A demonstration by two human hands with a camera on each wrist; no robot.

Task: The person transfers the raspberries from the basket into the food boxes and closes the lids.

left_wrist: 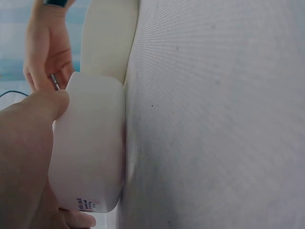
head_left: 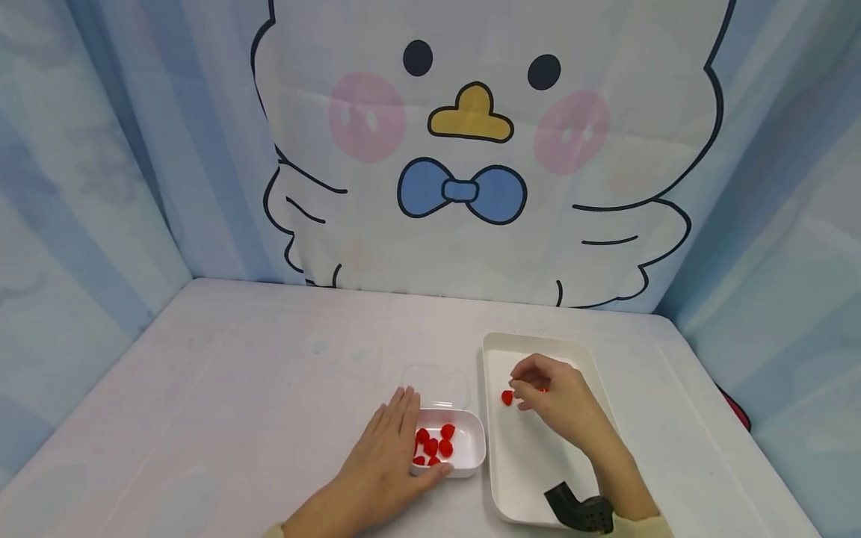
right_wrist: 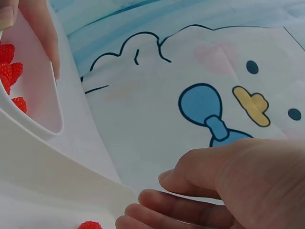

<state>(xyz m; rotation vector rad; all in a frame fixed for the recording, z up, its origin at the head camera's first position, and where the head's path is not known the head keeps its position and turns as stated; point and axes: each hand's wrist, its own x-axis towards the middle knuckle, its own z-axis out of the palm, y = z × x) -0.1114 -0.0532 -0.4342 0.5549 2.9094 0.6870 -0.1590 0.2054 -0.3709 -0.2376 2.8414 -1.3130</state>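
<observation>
In the head view my left hand (head_left: 383,456) holds a small white plastic box (head_left: 474,452) at its left end. Its thumb lies at the near rim and its fingers along the far-left side. Several red raspberries (head_left: 430,446) lie inside; the hand hides part of the box. My right hand (head_left: 561,400) hovers over a white tray (head_left: 531,478), fingers bent, thumb near the index fingertip. Nothing shows between these fingertips in the right wrist view. A raspberry (head_left: 507,397) lies in the tray beside them. In the left wrist view a small shiny sliver (left_wrist: 55,82) shows by the right fingers, unclear what.
A clear plastic lid (head_left: 437,385) lies directly behind the box. The tray stands close to the box's right side, on a pale cloth-covered table (head_left: 269,359). Behind the table hangs a printed curtain (head_left: 464,246), with more curtains at both sides.
</observation>
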